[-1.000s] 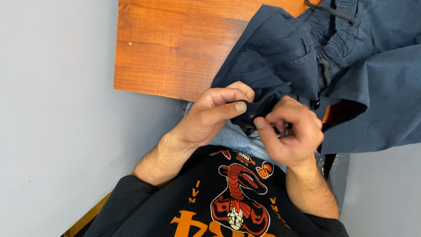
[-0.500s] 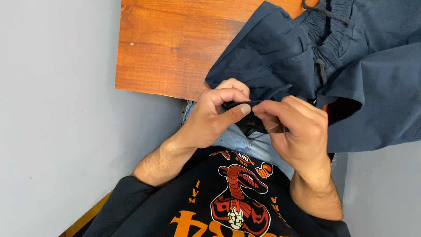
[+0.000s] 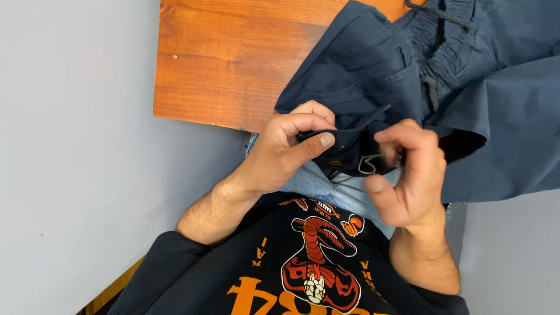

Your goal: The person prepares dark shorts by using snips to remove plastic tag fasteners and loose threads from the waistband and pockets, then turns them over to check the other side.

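While pinching the dark flap of the navy trousers [image 3: 443,87] at the wooden table [image 3: 233,64] edge with the left hand [image 3: 286,154], draw the thread [image 3: 366,165] slowly with the curled right hand [image 3: 408,175]; keep it taut, fabric flat, fingers clear.

two hands, left hand [image 3: 280,151], right hand [image 3: 408,175], one navy garment [image 3: 373,70], one wooden tabletop [image 3: 227,64]
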